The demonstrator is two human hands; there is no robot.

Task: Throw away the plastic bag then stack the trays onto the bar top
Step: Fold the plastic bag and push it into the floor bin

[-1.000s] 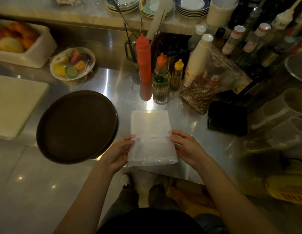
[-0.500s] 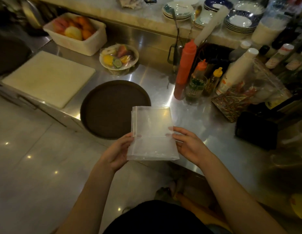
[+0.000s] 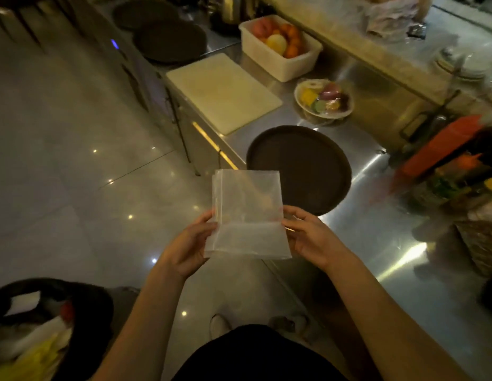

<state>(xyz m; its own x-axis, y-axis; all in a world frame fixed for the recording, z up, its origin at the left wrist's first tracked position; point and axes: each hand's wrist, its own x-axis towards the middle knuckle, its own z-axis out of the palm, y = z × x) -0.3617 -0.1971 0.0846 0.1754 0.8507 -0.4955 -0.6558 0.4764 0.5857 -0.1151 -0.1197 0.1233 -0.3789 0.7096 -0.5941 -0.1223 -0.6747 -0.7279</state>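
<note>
A flat clear plastic bag (image 3: 247, 215) hangs upright over the floor, just off the steel counter's edge. My left hand (image 3: 191, 240) pinches its left side and my right hand (image 3: 310, 237) pinches its right side. A round dark tray (image 3: 308, 163) lies on the steel counter (image 3: 382, 237) right behind the bag. Two more dark trays (image 3: 170, 41) lie overlapping at the far left end of the counter. A bin with a black liner (image 3: 49, 328), holding rubbish, stands on the floor at my lower left.
A white cutting board (image 3: 222, 92), a white tub of fruit (image 3: 280, 50) and a wrapped fruit bowl (image 3: 324, 100) sit on the counter beyond the tray. Bottles, among them a red squeeze bottle (image 3: 437, 149), crowd the right. The raised bar top (image 3: 376, 48) runs behind.
My view has swung left: the counter slid right, and the far trays and the floor bin came into sight. The bag, still held in both hands, now hangs over the floor.
</note>
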